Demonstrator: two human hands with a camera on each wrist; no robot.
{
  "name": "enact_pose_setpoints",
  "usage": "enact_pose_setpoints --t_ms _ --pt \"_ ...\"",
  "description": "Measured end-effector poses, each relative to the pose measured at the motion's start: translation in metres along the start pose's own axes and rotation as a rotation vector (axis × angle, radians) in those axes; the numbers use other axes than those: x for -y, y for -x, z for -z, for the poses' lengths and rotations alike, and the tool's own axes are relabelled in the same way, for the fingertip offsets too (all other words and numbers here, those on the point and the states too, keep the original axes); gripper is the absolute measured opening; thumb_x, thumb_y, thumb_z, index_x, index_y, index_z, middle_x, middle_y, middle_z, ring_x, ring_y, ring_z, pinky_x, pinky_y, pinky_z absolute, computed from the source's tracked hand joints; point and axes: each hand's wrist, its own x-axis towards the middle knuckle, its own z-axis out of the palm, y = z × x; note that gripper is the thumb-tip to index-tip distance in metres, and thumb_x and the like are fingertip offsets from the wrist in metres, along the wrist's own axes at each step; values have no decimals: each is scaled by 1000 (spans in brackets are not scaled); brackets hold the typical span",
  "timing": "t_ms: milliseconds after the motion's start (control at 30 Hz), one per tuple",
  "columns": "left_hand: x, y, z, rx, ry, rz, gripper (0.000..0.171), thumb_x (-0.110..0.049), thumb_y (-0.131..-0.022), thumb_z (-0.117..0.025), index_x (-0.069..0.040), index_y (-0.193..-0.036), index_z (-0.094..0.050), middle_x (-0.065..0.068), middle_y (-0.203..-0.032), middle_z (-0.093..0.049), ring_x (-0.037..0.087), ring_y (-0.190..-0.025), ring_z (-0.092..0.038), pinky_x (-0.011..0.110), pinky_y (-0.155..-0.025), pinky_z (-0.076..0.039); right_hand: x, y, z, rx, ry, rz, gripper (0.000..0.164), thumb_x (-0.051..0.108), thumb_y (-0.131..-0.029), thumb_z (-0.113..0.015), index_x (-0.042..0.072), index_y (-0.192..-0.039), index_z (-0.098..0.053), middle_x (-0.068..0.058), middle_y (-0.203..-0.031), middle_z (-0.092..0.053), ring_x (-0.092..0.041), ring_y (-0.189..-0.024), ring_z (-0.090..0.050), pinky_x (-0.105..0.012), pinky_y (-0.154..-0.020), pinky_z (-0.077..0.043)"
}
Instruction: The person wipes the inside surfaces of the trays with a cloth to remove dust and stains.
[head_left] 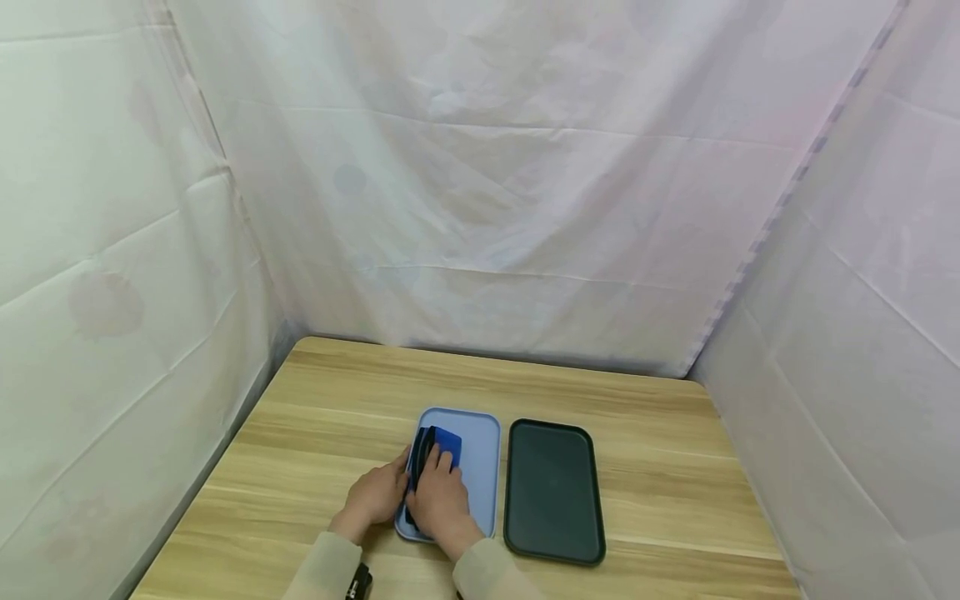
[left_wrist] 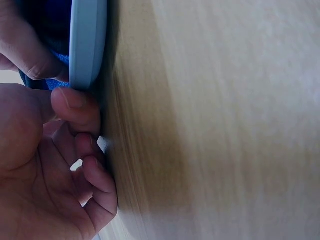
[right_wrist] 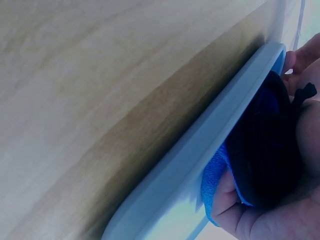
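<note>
A blue and black fabric pouch [head_left: 448, 442] lies slanted along the left side of the light blue tray [head_left: 480, 492]. My right hand [head_left: 442, 500] lies over it, fingers on top. In the right wrist view, that hand's thumb presses the pouch's blue edge [right_wrist: 212, 182], below its dark inner side [right_wrist: 260, 150] and a small black tab [right_wrist: 305, 92]. My left hand [head_left: 378, 493] is at the tray's left edge, beside the pouch. Its bent fingers and thumb [left_wrist: 75, 100] come right to the tray rim in the left wrist view; I cannot tell what they grip.
A dark green tray [head_left: 555, 492] lies just right of the blue one, a narrow gap between them. Both are on a wood-grain table [head_left: 337, 392]. Pale cloth walls [head_left: 487, 208] enclose the table at the back and both sides.
</note>
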Motion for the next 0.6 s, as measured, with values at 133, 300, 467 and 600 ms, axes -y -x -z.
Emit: enact_pose_setpoints --t_ms 133,300,467,600 --pt "0 1 0 5 11 6 52 -22 -107 -52 -11 -158 -44 10 -84 -71 17 -60 -54 35 -56 -45 1 2 0 -5 14 0 95 48 -90 -76 -4 -158 -35 -27 -142 -48 -38 -107 -62 -44 -71 -61" --pt "-1 2 1 2 14 2 52 -22 -107 -53 -11 -157 -45 11 -91 -74 17 -61 -55 35 -57 -45 1 7 1 -17 29 13 100 53 -87 -77 -5 -157 -36 -26 -140 -50 -38 -105 -62 -44 -68 -61" --pt "-3 2 2 3 11 -2 52 -22 -107 -53 -10 -157 -46 16 -108 -76 18 -66 -57 39 -62 -50 1 9 3 -22 46 30 102 58 -87 -75 -5 -157 -37 -27 -142 -51 -38 -107 -63 -44 -67 -61" --pt "-4 2 3 7 10 0 52 -22 -107 -53 -10 -157 -46 15 -104 -77 18 -67 -58 40 -63 -50 2 9 4 -13 66 26 101 59 -88 -73 -4 -157 -36 -26 -143 -51 -37 -108 -62 -44 -68 -61"
